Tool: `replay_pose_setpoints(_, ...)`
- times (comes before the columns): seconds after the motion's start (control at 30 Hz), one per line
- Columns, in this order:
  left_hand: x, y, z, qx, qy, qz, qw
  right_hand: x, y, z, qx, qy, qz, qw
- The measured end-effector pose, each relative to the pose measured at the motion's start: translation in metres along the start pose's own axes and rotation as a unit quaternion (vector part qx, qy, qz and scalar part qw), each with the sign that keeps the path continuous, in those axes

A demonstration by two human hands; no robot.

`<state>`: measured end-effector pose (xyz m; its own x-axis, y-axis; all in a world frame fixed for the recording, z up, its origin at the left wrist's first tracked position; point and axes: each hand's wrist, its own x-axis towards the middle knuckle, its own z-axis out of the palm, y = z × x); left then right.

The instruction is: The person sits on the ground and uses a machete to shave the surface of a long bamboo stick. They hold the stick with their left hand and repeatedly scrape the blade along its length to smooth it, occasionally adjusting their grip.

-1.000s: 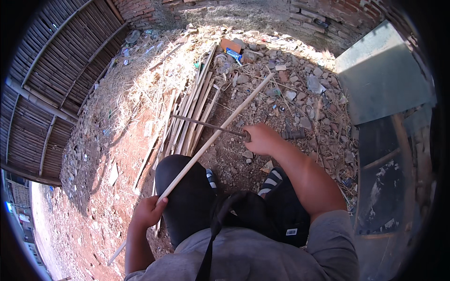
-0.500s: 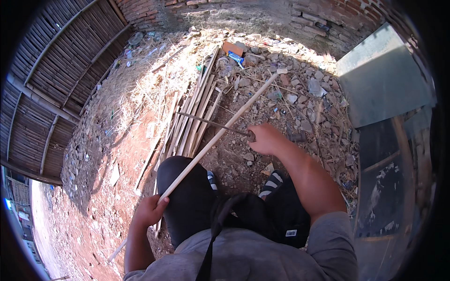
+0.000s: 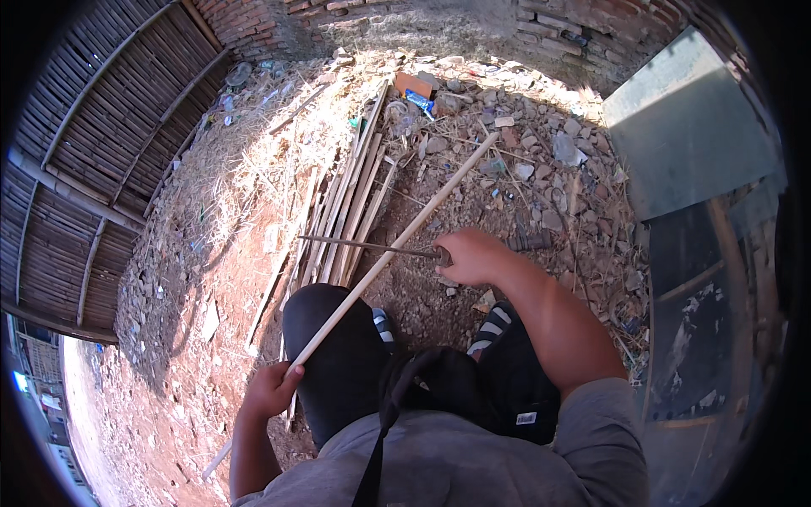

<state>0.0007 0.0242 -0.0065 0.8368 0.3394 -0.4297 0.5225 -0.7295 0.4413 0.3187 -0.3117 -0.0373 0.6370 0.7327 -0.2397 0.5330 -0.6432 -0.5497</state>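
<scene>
My left hand [image 3: 272,390] is closed round the lower part of a long pale wooden pole [image 3: 443,194]. The pole slants up and to the right, passing over my left knee. My right hand [image 3: 469,256] grips the handle of a long-bladed knife [image 3: 351,243], whose narrow dark blade points left. The blade crosses the pole about midway along its visible length; it seems to touch it, though the exact contact is too fine to tell. Beyond my left knee lies a bundle of split wooden strips [image 3: 348,211] on the ground.
Rubble and stones [image 3: 541,169] cover the ground ahead and to the right, with a blue wrapper [image 3: 420,102] among them. A bamboo wall [image 3: 101,110] stands at left, a brick wall [image 3: 439,34] at the back. Grey sheets [image 3: 693,127] lean at right.
My right hand has moved slightly left and nearer me. The knife has slid nearer along the pole, its blade now lying more level. The pole and left hand have barely shifted.
</scene>
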Motion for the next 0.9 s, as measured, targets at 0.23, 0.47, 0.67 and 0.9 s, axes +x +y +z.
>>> replay_pose_setpoints(0.23,0.000,0.007,-0.005,-0.017,-0.005,-0.009,1.000,0.013,0.048,-0.009,0.064,0.059,0.096,0.992)
replay_pose_setpoints(0.47,-0.001,0.013,-0.002,0.000,0.002,-0.012,1.000,0.001,-0.011,0.004,-0.041,-0.044,-0.001,0.998)
replay_pose_setpoints(0.67,0.003,-0.001,0.004,-0.022,0.020,0.010,1.000,0.014,0.029,-0.011,0.036,0.005,0.053,0.998)
replay_pose_setpoints(0.9,0.002,0.012,0.003,0.004,0.020,0.013,1.000,0.003,0.012,-0.001,0.000,0.051,0.035,0.998)
